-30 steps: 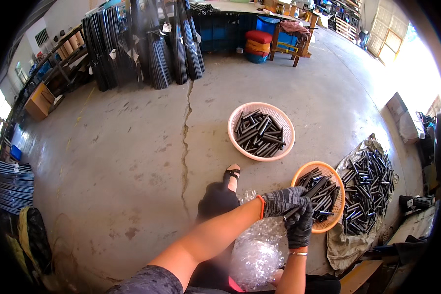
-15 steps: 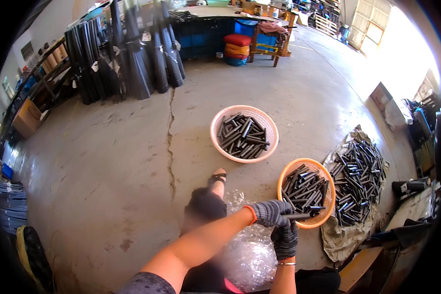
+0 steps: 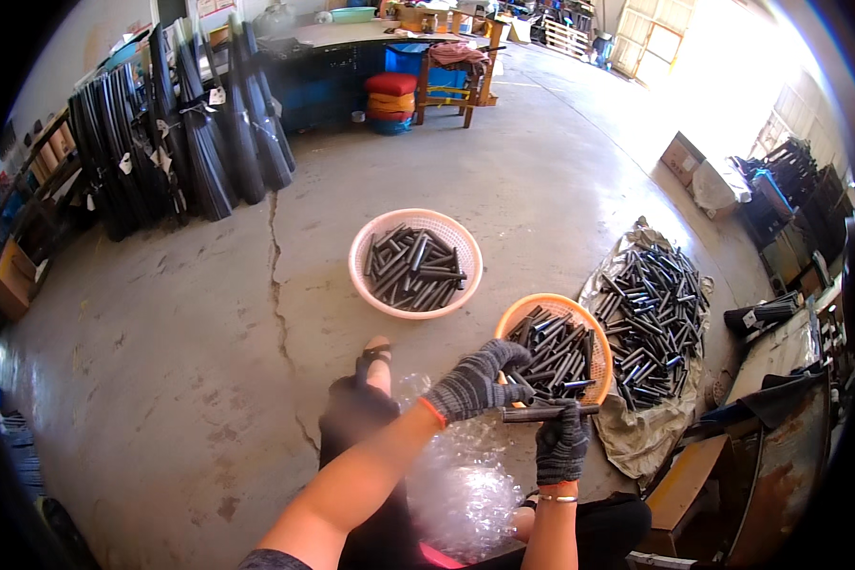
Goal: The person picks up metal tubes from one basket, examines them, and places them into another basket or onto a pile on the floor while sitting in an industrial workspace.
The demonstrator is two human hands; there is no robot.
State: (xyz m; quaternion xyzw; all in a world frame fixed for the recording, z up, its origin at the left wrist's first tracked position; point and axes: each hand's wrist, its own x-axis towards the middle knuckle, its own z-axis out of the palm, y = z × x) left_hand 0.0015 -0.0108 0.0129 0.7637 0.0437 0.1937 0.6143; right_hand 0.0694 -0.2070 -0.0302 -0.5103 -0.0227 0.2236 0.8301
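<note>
In a grey striped glove, my right hand (image 3: 562,448) grips a short black tube (image 3: 532,414), held roughly level in front of the orange basket (image 3: 602,366). My left hand (image 3: 480,382), gloved alike, is just above the tube's left end, fingers apart and curved with nothing seen between them. Loose black tubes (image 3: 565,359) fill the orange basket behind my hands. Farther off and to the left, a pale pink basket (image 3: 360,271) holds more of these tubes. A heap of black tubes (image 3: 657,318) lies on a crumpled beige cloth (image 3: 627,442) at the right.
Clear plastic wrap (image 3: 470,494) bulges below my hands, beside my legs. A cardboard piece (image 3: 684,484) and dark clutter stand at the lower right. Bundled long black strips (image 3: 199,152) lean at the back left, near a stool with stacked cushions (image 3: 390,97).
My left hand has come off the tube and moved left, its fingers opening. The tube is now in my right hand alone. The whole view has shifted toward the right.
</note>
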